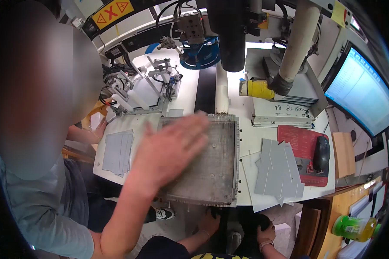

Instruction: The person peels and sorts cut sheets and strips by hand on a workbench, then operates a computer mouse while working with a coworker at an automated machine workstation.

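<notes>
My left hand (209,224) is low in the head view, below the table's front edge, against dark clothing or a dark thing. Its fingers are mostly hidden. My right hand (266,234), with a band at the wrist, lies beside a dark rounded shape (262,221); I cannot make out whether it grips it. Above them is a flat grey plate (216,181) with a fringed edge. A co-worker's blurred hand (173,151) reaches over this plate from the left. The co-worker's other hand (100,128) is at the table's left edge.
Grey sheets lie in a left stack (117,151) and a right stack (278,170). A mouse (321,154) rests on a red mat (291,134) near a monitor (361,88). Machine parts (233,34) hang overhead. A green-labelled bottle (354,228) is at lower right.
</notes>
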A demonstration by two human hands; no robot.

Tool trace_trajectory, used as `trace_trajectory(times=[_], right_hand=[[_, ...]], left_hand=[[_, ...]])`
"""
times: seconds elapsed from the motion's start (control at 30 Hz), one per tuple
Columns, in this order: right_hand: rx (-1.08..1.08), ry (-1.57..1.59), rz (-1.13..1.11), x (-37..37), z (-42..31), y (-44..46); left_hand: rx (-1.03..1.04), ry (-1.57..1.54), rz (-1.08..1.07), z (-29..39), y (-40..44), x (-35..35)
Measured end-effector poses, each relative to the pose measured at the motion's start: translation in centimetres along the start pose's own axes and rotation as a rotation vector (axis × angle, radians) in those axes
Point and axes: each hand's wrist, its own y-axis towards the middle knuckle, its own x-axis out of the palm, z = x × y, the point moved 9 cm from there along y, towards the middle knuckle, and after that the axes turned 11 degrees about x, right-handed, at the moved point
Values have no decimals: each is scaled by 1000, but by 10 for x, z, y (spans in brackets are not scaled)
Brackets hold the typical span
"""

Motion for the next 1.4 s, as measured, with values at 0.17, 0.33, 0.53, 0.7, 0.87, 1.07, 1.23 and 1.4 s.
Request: trace_trajectory(times=[0.17,0.33,0.53,0.7,0.87,1.07,1.23,1.4], right_hand=[[-4,-1,-7,-1,-2,-1],[-14,20,-5,0,0,0],[-24,-3,1,5,4,3],[-41,5,15,3,3,2],[-42,-3,11,2,2,2],[-38,-1,12,-1,0,1],[-26,-26,2,5,5,4],[-29,-5,17,1,2,1]], left_hand=[[3,1,22,0,0,0],[8,-46,-42,-3,3,6],[1,-4,-4,-2,1,4],[-37,-32,-54,-2,1,6],[-2,-13,8,-8,2,13],[-4,35,3,-12,4,19],[44,42,65,-8,5,15],[87,61,79,-5,5,13]])
